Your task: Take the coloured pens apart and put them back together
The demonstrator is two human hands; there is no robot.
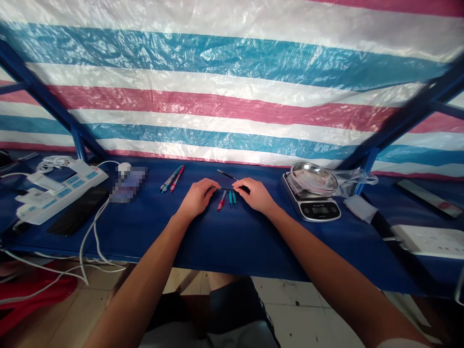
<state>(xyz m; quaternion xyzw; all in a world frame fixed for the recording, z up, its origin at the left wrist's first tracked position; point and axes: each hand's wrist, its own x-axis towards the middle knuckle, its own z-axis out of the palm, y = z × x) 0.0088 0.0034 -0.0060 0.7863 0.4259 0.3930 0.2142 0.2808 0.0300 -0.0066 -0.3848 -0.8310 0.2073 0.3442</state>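
Note:
Between my two hands runs a thin dark pen refill [226, 189], pinched at its left end by my left hand [197, 197] and at its right end by my right hand [254, 194]. Another dark refill [226, 174] lies just behind, its right end close to my right fingers. Below the held piece, a red pen part [221, 201] and two teal pen parts [232, 199] rest on the blue table [232, 241]. Farther left lie assembled-looking pens, teal [170, 179] and red [177, 178], side by side.
At left are a white power strip [65, 191], a dark phone [78, 211], a blurred object [128, 184] and white cables. To the right stand a scale [319, 210] with a metal dish [314, 178], plastic bags, another phone [429, 197] and a white socket block [433, 240].

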